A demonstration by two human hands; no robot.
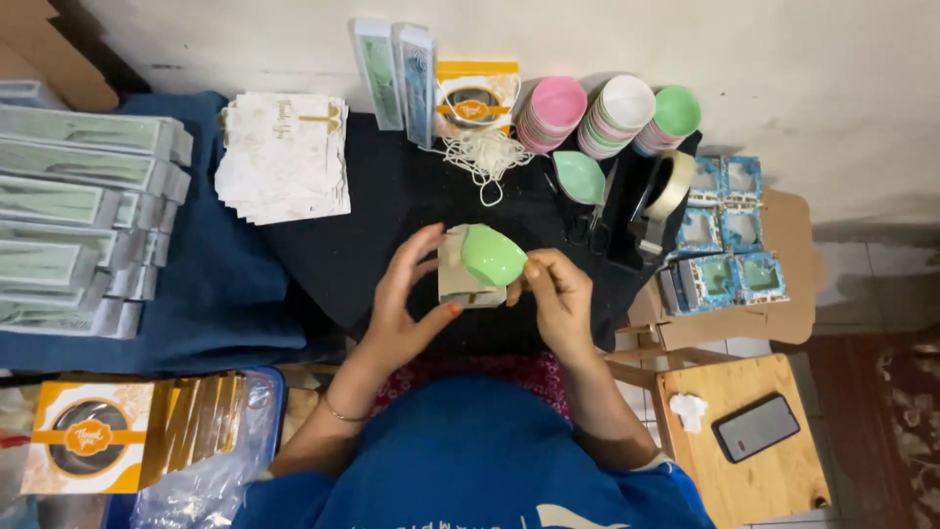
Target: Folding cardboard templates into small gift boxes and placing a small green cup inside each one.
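My left hand (406, 294) holds a small beige cardboard box (458, 274) from the left side, thumb under it and fingers spread above. A light green plastic bowl (493, 255) sits tilted at the box's opening. My right hand (558, 294) grips the bowl's right edge with thumb and fingers. Both hands are above a black cloth (392, 216) on the work surface.
Stacks of pink, white and green bowls (607, 116) stand at the back, one loose mint bowl (580, 176) in front. White paper bags (284, 157), string (485, 155), tape dispenser (661, 201), scissors (587, 230), blue window boxes (729, 245), green packs (78, 216), phone (756, 427) on wooden stool.
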